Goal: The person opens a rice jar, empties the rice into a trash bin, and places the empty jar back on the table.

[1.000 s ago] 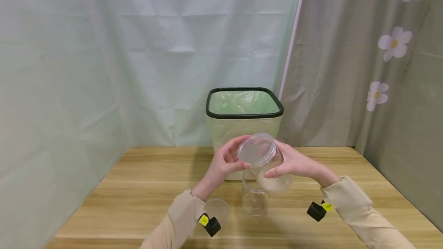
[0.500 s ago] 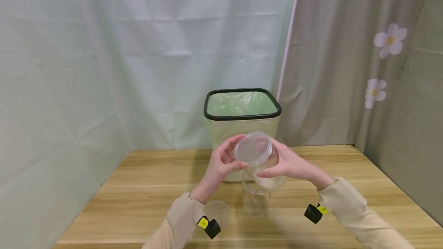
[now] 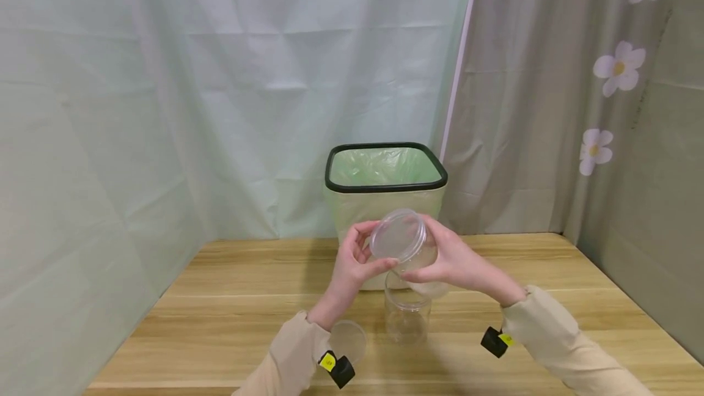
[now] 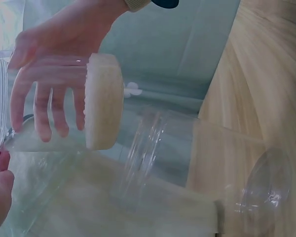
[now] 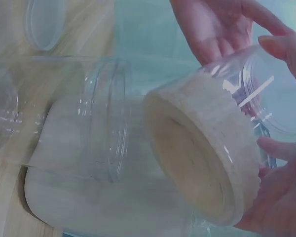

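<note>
My right hand [image 3: 453, 258] grips a clear plastic jar [image 3: 425, 256] by its side, thumb in front and fingers behind. The jar is held tilted in the air, its top leaning toward my left hand [image 3: 348, 271]. That hand holds the edge of the jar's translucent lid [image 3: 397, 236] between thumb and fingers. A layer of pale grainy stuff [image 5: 192, 158] fills the jar's bottom, also showing as a whitish band [image 4: 104, 103] in the left wrist view. Just below stands a second clear jar [image 3: 407, 322], uncovered, upright on the table.
Behind the jars stands a pale bin with a black rim [image 3: 385, 189] and a green liner. A loose translucent disc lid [image 3: 349, 341] lies on the wooden table [image 3: 247, 316], partly behind the left wrist camera. Curtains [image 3: 264, 109] hang around the back and sides.
The held jar has shifted a little left and tipped further toward my left hand. My right hand has moved left with it, while the left keeps hold of the lid's edge.
</note>
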The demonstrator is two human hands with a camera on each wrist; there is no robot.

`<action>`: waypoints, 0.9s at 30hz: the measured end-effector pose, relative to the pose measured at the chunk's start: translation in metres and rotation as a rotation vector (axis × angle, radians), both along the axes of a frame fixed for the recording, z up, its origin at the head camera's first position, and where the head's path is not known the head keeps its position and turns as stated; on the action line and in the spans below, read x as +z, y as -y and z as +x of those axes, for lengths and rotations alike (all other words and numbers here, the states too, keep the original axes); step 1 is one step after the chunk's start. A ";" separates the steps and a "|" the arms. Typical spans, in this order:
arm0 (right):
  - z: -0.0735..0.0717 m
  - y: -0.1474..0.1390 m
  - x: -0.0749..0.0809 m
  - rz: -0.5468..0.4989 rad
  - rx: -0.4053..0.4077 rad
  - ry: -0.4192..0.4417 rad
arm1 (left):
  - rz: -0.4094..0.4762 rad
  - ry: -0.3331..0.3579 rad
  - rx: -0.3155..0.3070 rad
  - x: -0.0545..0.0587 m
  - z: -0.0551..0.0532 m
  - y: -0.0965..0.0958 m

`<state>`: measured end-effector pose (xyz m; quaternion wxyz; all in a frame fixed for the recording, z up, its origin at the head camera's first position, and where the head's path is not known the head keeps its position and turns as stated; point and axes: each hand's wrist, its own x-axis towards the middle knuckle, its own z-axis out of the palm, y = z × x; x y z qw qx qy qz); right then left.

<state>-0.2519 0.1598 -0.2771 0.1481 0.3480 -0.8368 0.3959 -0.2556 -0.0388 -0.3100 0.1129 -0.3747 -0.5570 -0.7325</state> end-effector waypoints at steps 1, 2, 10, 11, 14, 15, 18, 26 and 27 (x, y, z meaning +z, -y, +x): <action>0.000 0.001 0.000 0.003 -0.011 -0.018 | 0.002 0.002 0.007 -0.001 0.000 -0.001; 0.001 0.001 -0.001 0.002 -0.021 -0.035 | 0.002 0.005 0.017 -0.001 0.000 -0.001; 0.000 0.008 -0.006 0.032 -0.109 -0.197 | 0.014 0.037 0.086 -0.004 0.003 -0.005; 0.000 0.009 -0.007 0.033 -0.118 -0.206 | 0.021 0.047 0.096 -0.004 0.003 -0.006; 0.000 0.010 -0.008 0.038 -0.149 -0.217 | 0.035 0.076 0.133 -0.005 0.004 -0.009; 0.001 0.010 -0.009 0.042 -0.161 -0.217 | 0.041 0.086 0.143 -0.005 0.005 -0.011; 0.002 0.011 -0.011 0.059 -0.197 -0.217 | 0.050 0.114 0.171 -0.006 0.006 -0.014; 0.005 0.016 -0.015 0.079 -0.290 -0.238 | 0.050 0.152 0.280 -0.007 0.009 -0.021; 0.005 0.017 -0.015 0.080 -0.299 -0.243 | 0.048 0.157 0.296 -0.007 0.010 -0.022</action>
